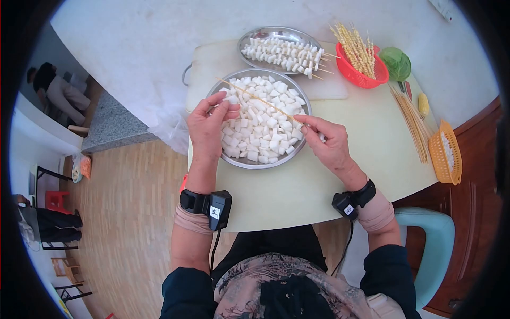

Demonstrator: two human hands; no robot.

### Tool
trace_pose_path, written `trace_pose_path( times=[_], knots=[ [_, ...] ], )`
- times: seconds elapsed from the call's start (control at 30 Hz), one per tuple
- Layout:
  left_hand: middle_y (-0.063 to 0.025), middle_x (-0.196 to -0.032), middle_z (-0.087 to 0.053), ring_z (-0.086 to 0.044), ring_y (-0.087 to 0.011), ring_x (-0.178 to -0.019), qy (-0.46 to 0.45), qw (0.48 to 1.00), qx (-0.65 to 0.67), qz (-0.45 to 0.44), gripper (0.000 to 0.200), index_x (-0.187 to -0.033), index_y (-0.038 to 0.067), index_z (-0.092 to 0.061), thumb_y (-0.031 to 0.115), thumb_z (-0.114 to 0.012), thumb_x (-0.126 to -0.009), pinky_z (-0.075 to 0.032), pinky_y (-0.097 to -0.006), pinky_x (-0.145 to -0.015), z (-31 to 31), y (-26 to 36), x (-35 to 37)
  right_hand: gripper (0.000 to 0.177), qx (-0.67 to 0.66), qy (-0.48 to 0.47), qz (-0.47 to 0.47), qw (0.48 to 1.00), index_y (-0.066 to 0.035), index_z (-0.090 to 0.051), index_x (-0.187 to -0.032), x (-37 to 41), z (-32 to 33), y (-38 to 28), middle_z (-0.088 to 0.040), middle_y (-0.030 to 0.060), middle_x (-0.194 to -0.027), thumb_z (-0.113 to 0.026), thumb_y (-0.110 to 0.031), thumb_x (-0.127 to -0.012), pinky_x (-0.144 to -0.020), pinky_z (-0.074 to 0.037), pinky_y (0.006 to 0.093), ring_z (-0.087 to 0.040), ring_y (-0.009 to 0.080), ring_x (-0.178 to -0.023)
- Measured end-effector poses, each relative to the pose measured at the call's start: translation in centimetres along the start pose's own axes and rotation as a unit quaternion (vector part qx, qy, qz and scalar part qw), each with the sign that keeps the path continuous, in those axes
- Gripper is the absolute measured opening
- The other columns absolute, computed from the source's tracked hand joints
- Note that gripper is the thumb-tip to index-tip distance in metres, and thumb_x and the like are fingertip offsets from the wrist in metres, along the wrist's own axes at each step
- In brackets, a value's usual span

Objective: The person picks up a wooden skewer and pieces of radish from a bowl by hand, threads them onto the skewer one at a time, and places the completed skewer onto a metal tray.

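A metal bowl [297, 153] full of white cubes [263, 127] sits on the pale table in front of me. My right hand [325, 139] pinches the near end of a thin bamboo skewer [260, 99] that slants up and left across the bowl. My left hand [208, 123] rests on the bowl's left rim, its fingertips closed on a white cube [231, 99] close to the skewer's upper part. Both wrists wear black bands.
Behind the bowl, a second metal dish [249, 38] holds finished skewers of white cubes on a white cutting board [212, 66]. A red basket [361, 78] of skewered food, a green cabbage [397, 63], loose bamboo skewers [411, 119] and an orange basket [445, 154] lie right. A person sits far left.
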State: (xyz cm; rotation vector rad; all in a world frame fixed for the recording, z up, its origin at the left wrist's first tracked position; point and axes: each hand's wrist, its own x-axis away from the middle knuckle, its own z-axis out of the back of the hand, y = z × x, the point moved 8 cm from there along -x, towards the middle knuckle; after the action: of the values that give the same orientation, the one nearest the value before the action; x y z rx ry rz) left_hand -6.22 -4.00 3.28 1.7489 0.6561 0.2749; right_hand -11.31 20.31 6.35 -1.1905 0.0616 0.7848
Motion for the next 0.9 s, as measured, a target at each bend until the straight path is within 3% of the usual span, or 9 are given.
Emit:
trace_pose_path(
  times=[0.2, 0.4, 0.9],
  knots=[
    [-0.0158, -0.094, -0.063, -0.067, -0.0239, -0.083, 0.05, 0.992, 0.114, -0.01, 0.019, -0.104, -0.009, -0.055, 0.003, -0.057, -0.089, -0.057, -0.0275, -0.071, 1.6, 0.3, -0.6, 0.024, 0.013, -0.015, 0.044, 0.999, -0.003, -0.066, -0.106, 0.1, -0.4, -0.5, -0.066, 0.0072, -0.077, -0.059, 0.0, -0.083, -0.055, -0.045, 0.0212, -0.052, 0.0058, -0.058],
    [-0.0184, -0.096, -0.063, -0.067, -0.0244, -0.087, 0.063, 0.989, 0.135, -0.016, 0.015, -0.102, -0.008, -0.054, 0.001, -0.055, -0.09, -0.058, -0.0269, -0.074, 2.2, -0.2, -1.0, 0.025, 0.027, -0.021, 0.087, 0.996, -0.002, -0.066, -0.106, 0.3, -0.6, -0.9, -0.066, 0.0099, -0.077, -0.06, 0.0, -0.082, -0.056, -0.046, 0.0228, -0.056, 0.0094, -0.058],
    [-0.0186, -0.095, -0.063, -0.067, -0.0241, -0.085, 0.083, 0.985, 0.149, -0.037, 0.014, -0.099, -0.007, -0.056, 0.0, -0.057, -0.088, -0.058, -0.0274, -0.074, 2.7, 0.0, -1.1, 0.024, 0.063, -0.026, 0.095, 0.993, -0.003, -0.065, -0.105, 0.2, -0.8, -1.2, -0.066, 0.0131, -0.079, -0.059, 0.001, -0.082, -0.056, -0.048, 0.0253, -0.06, 0.0155, -0.059]
  ],
)
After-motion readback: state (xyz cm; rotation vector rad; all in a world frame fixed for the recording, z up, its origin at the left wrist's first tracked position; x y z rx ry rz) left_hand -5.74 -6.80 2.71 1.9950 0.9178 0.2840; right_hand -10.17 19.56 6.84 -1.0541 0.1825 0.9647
